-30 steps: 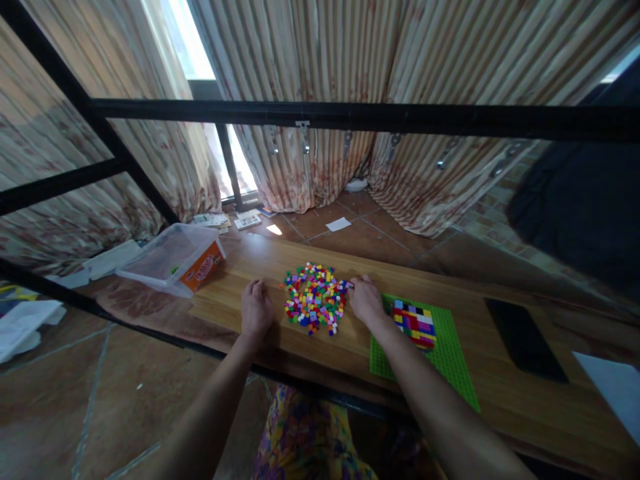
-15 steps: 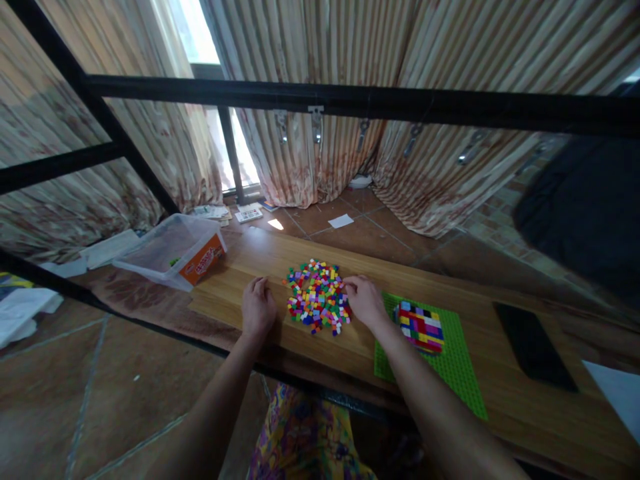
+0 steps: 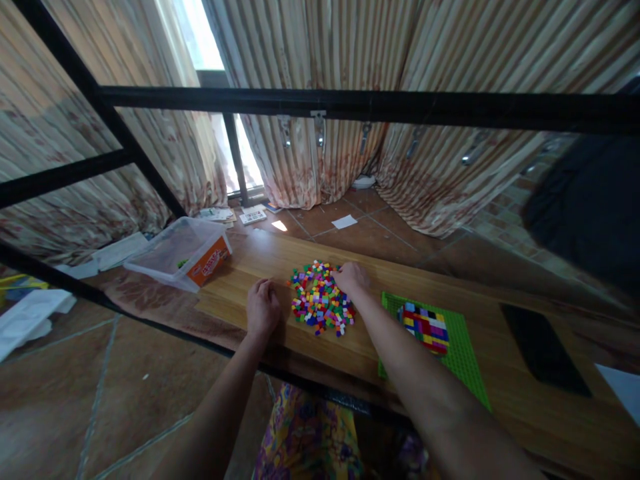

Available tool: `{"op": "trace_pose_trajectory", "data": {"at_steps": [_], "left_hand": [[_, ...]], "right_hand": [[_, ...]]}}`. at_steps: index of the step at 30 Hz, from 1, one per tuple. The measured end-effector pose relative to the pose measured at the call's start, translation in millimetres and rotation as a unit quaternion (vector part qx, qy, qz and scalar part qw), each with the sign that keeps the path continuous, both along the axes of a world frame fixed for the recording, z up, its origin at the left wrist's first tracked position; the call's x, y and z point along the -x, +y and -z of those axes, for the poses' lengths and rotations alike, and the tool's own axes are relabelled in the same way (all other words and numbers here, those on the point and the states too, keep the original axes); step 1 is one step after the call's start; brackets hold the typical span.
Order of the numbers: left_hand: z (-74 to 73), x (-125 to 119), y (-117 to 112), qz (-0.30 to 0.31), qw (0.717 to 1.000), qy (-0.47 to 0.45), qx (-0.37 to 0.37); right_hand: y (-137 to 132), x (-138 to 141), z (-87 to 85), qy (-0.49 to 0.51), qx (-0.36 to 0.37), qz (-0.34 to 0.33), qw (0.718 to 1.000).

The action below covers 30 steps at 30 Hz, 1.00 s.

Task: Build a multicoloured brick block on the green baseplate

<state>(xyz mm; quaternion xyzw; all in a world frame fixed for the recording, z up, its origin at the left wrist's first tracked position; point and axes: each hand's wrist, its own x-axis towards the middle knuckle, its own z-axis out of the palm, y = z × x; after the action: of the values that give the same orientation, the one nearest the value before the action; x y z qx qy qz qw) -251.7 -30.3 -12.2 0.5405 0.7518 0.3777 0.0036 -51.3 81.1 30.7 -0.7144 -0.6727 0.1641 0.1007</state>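
A loose pile of small, many-coloured building bricks (image 3: 320, 303) lies on the wooden table. At its upper right edge, the fingertips of my right hand (image 3: 353, 279) are pinched together among the bricks; whatever is between them is too small to make out. Left of the pile, my left hand (image 3: 263, 308) rests on the table with its fingers curled in, hiding anything inside. A green studded baseplate (image 3: 465, 347) lies to the right, partly under my right forearm. On it stands a block built of coloured bricks in layers (image 3: 426, 327).
A clear plastic box (image 3: 160, 257) with an orange label stands at the table's left end, something small and green inside. A dark flat slab (image 3: 544, 348) lies right of the baseplate. A black metal bar (image 3: 350, 103) crosses beyond the table (image 3: 320, 360). White paper (image 3: 620, 390) shows far right.
My right hand has moved a little up and left, further onto the pile's upper edge. My left hand stays in place beside the pile. The view has shifted slightly.
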Motion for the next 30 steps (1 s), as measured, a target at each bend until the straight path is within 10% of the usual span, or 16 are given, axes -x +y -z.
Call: {"op": "trace_pose_trajectory", "data": {"at_steps": [21,23,27,30], "left_hand": [[0.6,2.5,2.0,0.000,1.000,0.019,0.011],[-0.1,2.6,1.8,0.002,1.000,0.021,0.008],[-1.6,1.9,1.6,0.003,1.000,0.023,0.002],[-2.3,1.4,1.9,0.000,1.000,0.020,0.007]], "right_hand": [[-46.2,-30.4,2.7,0.333,-0.048,0.003,0.942],[-59.3,-31.4,4.5,0.465,-0.008,0.016,0.885],[-81.3,-35.7,3.2,0.756,0.128,0.043,0.640],[-91.1,-39.5,-1.0,0.801,0.159,0.056,0.574]]}}
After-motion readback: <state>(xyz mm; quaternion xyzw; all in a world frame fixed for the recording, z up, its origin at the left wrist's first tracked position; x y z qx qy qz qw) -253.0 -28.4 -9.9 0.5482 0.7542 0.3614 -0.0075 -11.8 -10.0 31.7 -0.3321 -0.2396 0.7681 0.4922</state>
